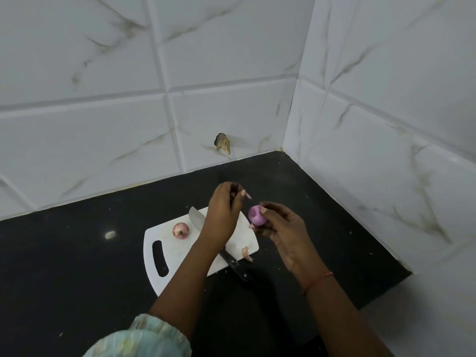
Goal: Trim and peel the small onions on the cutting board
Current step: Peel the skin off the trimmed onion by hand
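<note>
Pale green sleeve (144,338) fabric is being shown at the bottom edge, on the left arm. A peeled purple onion (256,215) is being gripped in the right hand (280,228) above the white cutting board (180,256), while a scrap of peel (247,195) is being pinched by the left hand (224,210). An unpeeled onion (180,230) and a knife (206,228) are being left lying on the board, on the black worktop (64,266).

Left forearm (206,248) hides mid knife (195,219); right hand (280,233) covers onion's (255,215) far side.
</note>
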The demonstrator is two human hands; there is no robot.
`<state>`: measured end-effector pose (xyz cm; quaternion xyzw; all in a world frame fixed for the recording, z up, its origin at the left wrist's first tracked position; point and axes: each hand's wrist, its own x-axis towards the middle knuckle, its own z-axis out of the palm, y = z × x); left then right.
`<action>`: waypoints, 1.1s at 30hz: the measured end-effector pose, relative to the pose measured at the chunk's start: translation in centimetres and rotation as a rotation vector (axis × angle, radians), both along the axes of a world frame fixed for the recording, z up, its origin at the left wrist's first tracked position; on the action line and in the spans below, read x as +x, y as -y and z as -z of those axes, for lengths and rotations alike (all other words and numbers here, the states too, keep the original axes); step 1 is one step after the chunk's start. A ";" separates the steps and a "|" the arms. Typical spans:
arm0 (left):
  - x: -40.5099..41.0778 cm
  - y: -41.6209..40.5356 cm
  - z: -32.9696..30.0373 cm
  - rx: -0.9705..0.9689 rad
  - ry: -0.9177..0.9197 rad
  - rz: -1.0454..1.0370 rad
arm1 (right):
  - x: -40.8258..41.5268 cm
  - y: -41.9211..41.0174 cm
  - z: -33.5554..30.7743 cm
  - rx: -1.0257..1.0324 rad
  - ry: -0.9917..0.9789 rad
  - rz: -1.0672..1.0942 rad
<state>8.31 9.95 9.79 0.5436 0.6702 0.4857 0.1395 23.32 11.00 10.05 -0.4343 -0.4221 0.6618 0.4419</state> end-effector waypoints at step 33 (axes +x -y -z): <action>-3.4 2.2 1.9 -0.320 0.731 0.274 | -4.5 0.8 1.6 0.220 0.204 0.076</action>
